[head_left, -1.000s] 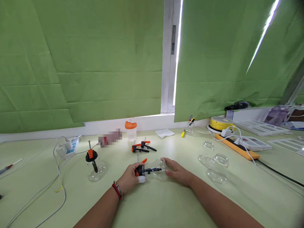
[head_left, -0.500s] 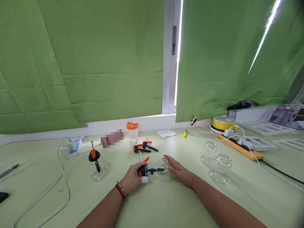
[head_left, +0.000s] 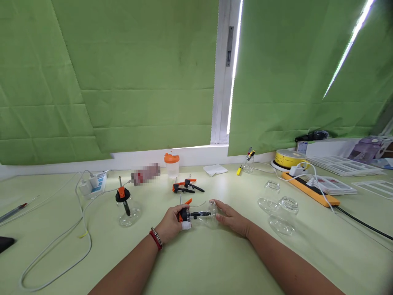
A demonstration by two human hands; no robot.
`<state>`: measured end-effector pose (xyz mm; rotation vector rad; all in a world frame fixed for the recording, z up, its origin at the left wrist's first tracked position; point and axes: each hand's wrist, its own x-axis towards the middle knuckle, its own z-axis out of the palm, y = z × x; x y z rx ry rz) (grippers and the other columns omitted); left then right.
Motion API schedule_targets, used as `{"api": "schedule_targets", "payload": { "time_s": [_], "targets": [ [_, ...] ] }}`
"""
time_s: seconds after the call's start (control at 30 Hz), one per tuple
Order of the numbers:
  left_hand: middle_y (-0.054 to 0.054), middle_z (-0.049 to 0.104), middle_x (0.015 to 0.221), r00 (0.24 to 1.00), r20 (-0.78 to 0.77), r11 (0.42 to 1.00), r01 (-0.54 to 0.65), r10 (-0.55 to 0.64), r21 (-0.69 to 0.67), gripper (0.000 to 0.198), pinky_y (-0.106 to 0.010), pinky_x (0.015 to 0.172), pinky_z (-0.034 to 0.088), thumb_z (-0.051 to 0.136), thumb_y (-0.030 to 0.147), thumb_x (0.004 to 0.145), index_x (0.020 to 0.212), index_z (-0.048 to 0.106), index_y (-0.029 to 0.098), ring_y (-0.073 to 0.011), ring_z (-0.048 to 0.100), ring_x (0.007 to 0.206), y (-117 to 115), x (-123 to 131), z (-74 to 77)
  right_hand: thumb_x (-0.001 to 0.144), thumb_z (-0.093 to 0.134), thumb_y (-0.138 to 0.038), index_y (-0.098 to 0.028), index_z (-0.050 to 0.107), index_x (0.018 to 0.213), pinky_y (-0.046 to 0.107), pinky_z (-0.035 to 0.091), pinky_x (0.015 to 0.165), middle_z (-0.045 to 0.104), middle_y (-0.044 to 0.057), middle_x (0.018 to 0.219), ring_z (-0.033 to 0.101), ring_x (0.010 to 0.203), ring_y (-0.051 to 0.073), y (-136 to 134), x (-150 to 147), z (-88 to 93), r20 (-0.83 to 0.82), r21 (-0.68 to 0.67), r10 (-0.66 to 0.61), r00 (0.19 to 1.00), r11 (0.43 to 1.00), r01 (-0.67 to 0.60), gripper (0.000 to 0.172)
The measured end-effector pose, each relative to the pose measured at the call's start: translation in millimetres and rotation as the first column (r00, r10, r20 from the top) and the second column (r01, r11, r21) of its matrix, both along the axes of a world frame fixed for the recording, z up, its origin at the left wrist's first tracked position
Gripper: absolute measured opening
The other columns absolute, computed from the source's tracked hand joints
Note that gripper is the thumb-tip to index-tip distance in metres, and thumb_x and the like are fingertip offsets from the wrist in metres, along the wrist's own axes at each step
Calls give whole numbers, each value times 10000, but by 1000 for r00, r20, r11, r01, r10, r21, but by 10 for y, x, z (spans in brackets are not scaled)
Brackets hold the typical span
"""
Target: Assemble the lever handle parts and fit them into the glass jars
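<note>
A clear glass bottle lies on its side on the green table, held between both hands. My left hand is closed round its black and orange pump cap, with a white wrap on the thumb. My right hand cups the bottle's base, fingers curled against the glass. A black tube runs inside the bottle from the cap.
An assembled bottle with a pump cap stands at the left. Loose orange and black pump heads lie behind my hands. Two empty glass bottles sit at the right, by an orange power strip. White cables trail across the left.
The view has shifted a little. My right hand has closed in on the bottle's base; both hands stay on the bottle in the same place.
</note>
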<state>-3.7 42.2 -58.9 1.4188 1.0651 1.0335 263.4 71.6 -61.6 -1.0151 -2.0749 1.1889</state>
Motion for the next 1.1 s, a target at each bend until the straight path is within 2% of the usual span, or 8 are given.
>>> {"api": "schedule_targets", "payload": {
  "time_s": [0.27,0.4,0.5,0.57,0.63,0.8,0.97,1.1],
  "targets": [
    [-22,623,803,1000,-22,1000,15,-15,-3,621,-285,696,457,822,208,487,1063,603,131,-159,546,732,-38,14,22,875,264,-625,-213,596,1152,429,316,1017,569,70,1181,488,1094,274,-62,-121,184,-63,106,64,996,993,-57,597],
    [-34,631,823,999,-30,999,32,-32,-2,617,-295,698,463,818,214,500,1070,599,127,-165,553,735,-25,-5,-1,895,185,-602,-218,637,1103,423,286,1045,545,63,1240,461,1146,277,-62,-137,186,-61,139,43,997,990,-34,628],
    [-37,638,839,999,-41,1000,31,-31,0,616,-304,711,462,818,231,504,1070,599,129,-179,559,761,-8,-24,-12,869,287,-621,-241,430,1337,467,183,1087,414,73,1387,306,1289,299,-42,-78,109,10,76,-12,1000,997,11,619],
    [-34,639,831,999,-46,1000,28,-28,-5,618,-306,713,462,821,238,500,1067,600,130,-182,561,763,1,-28,-10,806,467,-615,-269,185,1437,493,157,1086,324,84,1443,212,1339,299,-26,-29,52,24,39,1,1000,999,-2,773],
    [-26,635,810,999,-48,1000,24,-24,-12,621,-305,712,462,822,240,500,1069,596,130,-176,559,749,5,-25,-3,721,621,-571,-296,104,1442,488,177,1080,281,85,1460,191,1349,295,-10,11,11,11,45,46,999,998,-46,928],
    [-19,630,820,999,-45,1000,19,-20,-17,633,-305,723,461,823,248,502,1080,587,145,-169,558,754,-2,-13,16,697,663,-539,-307,285,1388,459,210,1076,295,64,1446,232,1332,287,23,31,-15,12,31,44,999,999,-44,821],
    [-15,622,801,999,-46,999,26,-28,-23,650,-301,711,456,826,240,483,1080,590,136,-160,547,727,-11,-6,12,836,435,-593,-219,558,1209,426,192,1091,370,74,1410,221,1343,267,22,-56,65,-7,42,36,999,998,-35,543],
    [-2,611,781,998,-53,999,28,-30,-28,653,-297,700,449,825,244,482,1083,592,138,-154,534,716,-7,-9,3,884,278,-599,-207,628,1127,416,213,1085,414,79,1378,332,1287,256,-16,-111,119,-46,60,55,997,997,-52,579]
  ]
}}
